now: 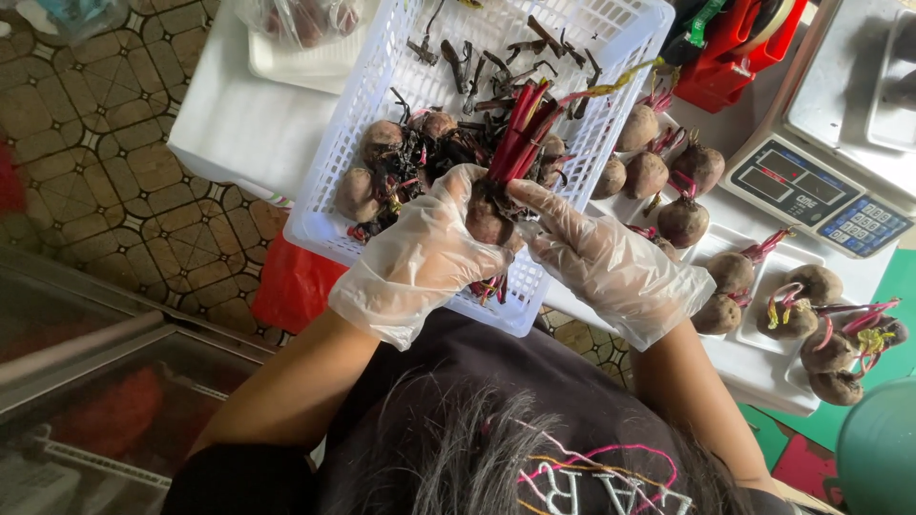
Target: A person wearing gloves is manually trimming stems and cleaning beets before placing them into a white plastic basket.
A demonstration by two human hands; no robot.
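We hold one beetroot (489, 221) over the white basket (382, 57), left hand (429, 243) gripping it, right hand (587, 250) pinching beside; trimmed beets (682, 221) lie right, untrimmed ones (358, 194) ahead.

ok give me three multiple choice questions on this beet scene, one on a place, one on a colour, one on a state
1. Where does the white basket sit?
A. on the white table
B. on the floor
C. on the scale

2. What colour are the stems of the held beetroot?
A. green
B. red
C. white

3. How are the hands covered?
A. bare
B. wool mitts
C. clear plastic gloves

Key: 1 A, the basket rests on the tabletop. 2 B, red stems stick up from it. 3 C, left hand and right hand wear thin see-through gloves.
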